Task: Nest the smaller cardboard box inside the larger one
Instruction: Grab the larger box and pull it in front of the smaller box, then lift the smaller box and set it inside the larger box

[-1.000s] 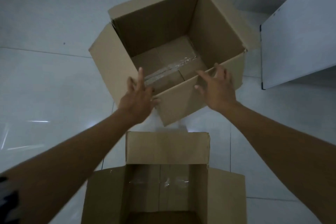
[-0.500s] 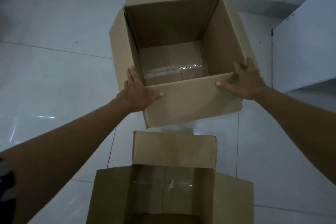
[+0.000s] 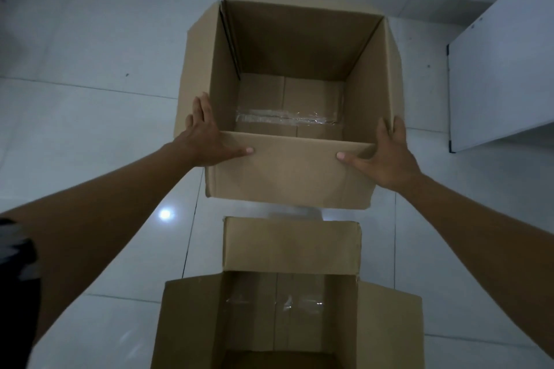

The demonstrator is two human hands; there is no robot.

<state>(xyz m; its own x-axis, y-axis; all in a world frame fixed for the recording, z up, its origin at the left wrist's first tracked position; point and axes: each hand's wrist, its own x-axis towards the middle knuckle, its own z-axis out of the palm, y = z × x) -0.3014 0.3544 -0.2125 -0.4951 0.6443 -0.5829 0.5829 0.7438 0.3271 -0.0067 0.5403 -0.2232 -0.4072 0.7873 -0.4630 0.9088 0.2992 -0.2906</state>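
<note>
Since both boxes sit open-topped on the tiled floor (image 3: 75, 117), risks come first: the near box (image 3: 287, 317), closest to the camera, has three flaps splayed outward, its far flap (image 3: 290, 246) pointing at the far box (image 3: 299, 93) with a strip of floor between them, so they are apart, not touching. Which is smaller is hard to call from this wide lens; the near one looks narrower, so I judge it the one to go in. Flaps are the likely snag: if left splayed they catch the other box's rim on entry, and a skewed drop would jam corner against wall. Left hand (image 3: 207, 141) grasps the far box's near-left corner, palm on the outer side flap, thumb on the front flap (image 3: 287, 174). Right hand (image 3: 386, 156) grasps the near-right corner the same way, fingers up the side. Both are flat-pressed clamps, not wrapped, so a slip or a buckled flap is possible if lifted like this. Far box interior is empty, taped seam (image 3: 287, 117) on its bottom, walls upright, mouth unobstructed. Room: open floor left; a white panel (image 3: 503, 75) stands near on the right, limiting swing that way; wall base runs behind.
</note>
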